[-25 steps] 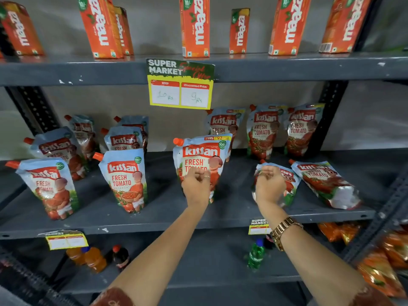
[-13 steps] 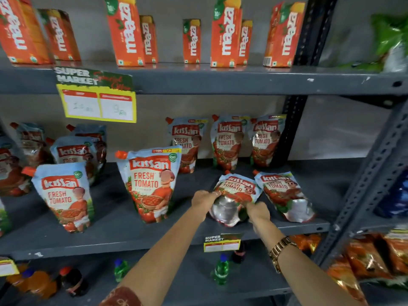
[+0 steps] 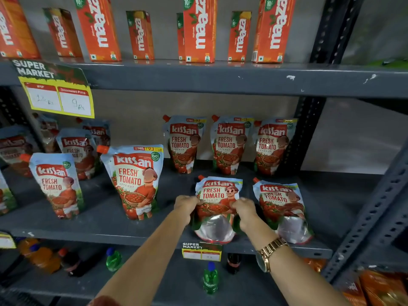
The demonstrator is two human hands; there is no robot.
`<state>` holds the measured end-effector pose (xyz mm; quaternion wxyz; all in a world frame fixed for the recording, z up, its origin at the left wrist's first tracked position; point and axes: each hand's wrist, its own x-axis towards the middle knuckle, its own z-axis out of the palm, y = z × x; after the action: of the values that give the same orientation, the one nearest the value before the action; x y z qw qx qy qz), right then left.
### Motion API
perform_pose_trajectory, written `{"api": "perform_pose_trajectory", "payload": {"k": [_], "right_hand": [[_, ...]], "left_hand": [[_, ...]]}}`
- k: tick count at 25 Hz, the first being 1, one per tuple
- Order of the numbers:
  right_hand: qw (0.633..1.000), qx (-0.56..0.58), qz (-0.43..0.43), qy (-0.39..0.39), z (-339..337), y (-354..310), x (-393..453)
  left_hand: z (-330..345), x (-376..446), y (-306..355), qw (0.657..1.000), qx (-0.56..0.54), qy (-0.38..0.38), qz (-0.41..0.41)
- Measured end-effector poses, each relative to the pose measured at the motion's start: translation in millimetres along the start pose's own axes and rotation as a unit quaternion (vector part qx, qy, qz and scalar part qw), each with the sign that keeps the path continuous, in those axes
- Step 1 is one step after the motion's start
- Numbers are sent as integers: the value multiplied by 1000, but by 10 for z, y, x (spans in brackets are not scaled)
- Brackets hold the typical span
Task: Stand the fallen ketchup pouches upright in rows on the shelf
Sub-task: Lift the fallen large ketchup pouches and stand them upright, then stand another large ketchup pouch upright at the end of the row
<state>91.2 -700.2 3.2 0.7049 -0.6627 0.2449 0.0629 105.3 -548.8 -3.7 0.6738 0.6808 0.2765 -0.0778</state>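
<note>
A fallen ketchup pouch [image 3: 217, 195] leans back near the front of the grey middle shelf [image 3: 154, 236], its silver base toward me. My left hand [image 3: 185, 206] grips its left side and my right hand [image 3: 245, 212] grips its right side. A second fallen pouch [image 3: 281, 208] lies just to the right of it. Left of my hands an upright pouch [image 3: 135, 180] stands in the front row. Three upright pouches [image 3: 229, 144] line the back wall behind the held one. More upright pouches [image 3: 55, 184] stand further left.
Orange juice cartons [image 3: 198, 29] stand on the shelf above. A price sign [image 3: 58, 93] hangs from that upper shelf edge. Small bottles [image 3: 210, 278] lie on the shelf below. A dark perforated upright [image 3: 373, 219] frames the right side, with orange packets [image 3: 379, 288] beyond.
My left hand let go of the standing front pouch and joined the right hand on the fallen pouch. The view shifted right, and the pouch's top has been raised.
</note>
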Motion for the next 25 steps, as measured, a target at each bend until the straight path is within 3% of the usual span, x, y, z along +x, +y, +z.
{"api": "perform_pose_trajectory", "payload": {"k": [6, 9, 12, 14, 17, 21, 25], "right_hand": [[971, -8, -237, -18, 52, -137, -85], [954, -11, -300, -19, 35, -104, -114], [950, -9, -312, -7, 2, -34, -145], [945, -26, -318, 74, -78, -63, -141], [913, -49, -343, 216, -350, -218, -109], [904, -88, -295, 296, -784, -389, 13], [926, -159, -173, 297, -999, -455, 189]], "left_hand": [[15, -166, 232, 978, -89, 29, 187], [-13, -186, 225, 971, -111, 22, 211], [-35, -207, 83, 967, -117, 45, 220], [-15, -271, -33, 954, -86, 109, 264], [61, -413, -170, 904, -12, 198, 378], [312, -609, -200, 896, 70, 138, 415], [711, -831, -188, 897, 95, 79, 424]]}}
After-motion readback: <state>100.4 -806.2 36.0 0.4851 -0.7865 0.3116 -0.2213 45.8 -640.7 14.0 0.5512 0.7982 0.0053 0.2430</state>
